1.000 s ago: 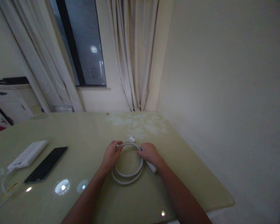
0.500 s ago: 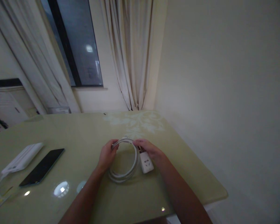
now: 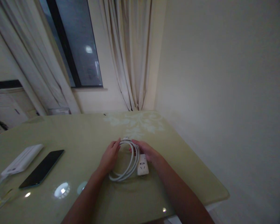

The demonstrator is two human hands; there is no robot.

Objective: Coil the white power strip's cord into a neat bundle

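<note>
A white extension cord [image 3: 130, 170] is wound into a coil of several loops, held upright just over the tabletop. My left hand [image 3: 111, 154] is closed on the upper left of the loops. On the upper right, my right hand [image 3: 146, 149] grips the same coil, fingers curled behind the strands. The cord's white socket block [image 3: 143, 165] hangs beneath my right hand, outlet holes facing me. At the top of the coil, between both hands, a small white end [image 3: 126, 138] pokes out, likely the plug.
A black smartphone [image 3: 42, 168] and a white power bank [image 3: 22, 159] with a thin cable lie on the left of the glossy greenish table [image 3: 84, 133]. A wall [image 3: 224, 93] borders the right side. Curtains [image 3: 133, 53] and a window stand behind.
My left hand has moved slightly right, closer to my right hand. The loops are drawn nearer together, and the socket block has swung left and turned more upright.
</note>
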